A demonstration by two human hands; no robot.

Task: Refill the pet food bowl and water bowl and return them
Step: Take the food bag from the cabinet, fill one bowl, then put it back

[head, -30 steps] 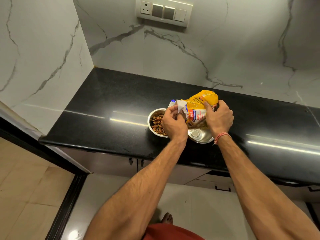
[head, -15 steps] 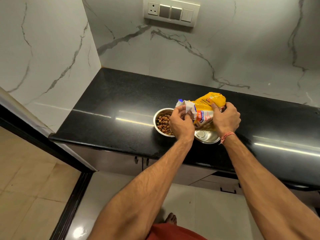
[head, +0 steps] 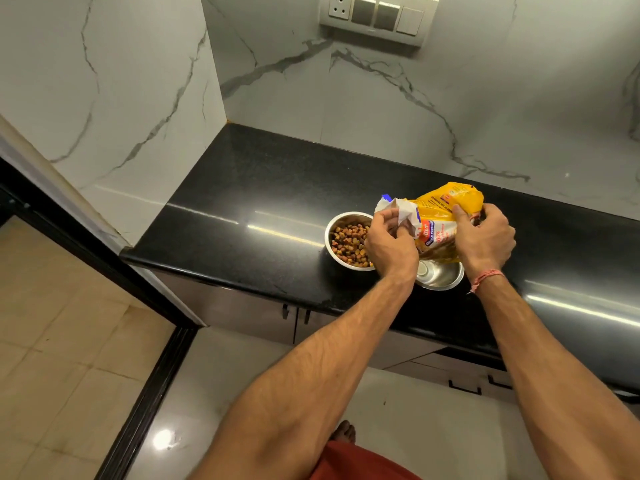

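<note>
A steel food bowl holding brown kibble sits on the black counter. Right of it stands a second steel bowl with no kibble in it, mostly hidden under the bag. A yellow and white pet food bag is held above both bowls. My left hand pinches the bag's white open end over the food bowl's right rim. My right hand grips the yellow body of the bag.
Marble walls close the counter at the back and left. A switch plate is on the back wall. Cabinet doors with dark handles lie below the counter. A dark door frame stands at the left, and my bare foot is on the floor.
My view has shifted, so the bowls and hands appear farther right. My left hand's fingers have worked the bag's white end a little; the bowls have not moved.
</note>
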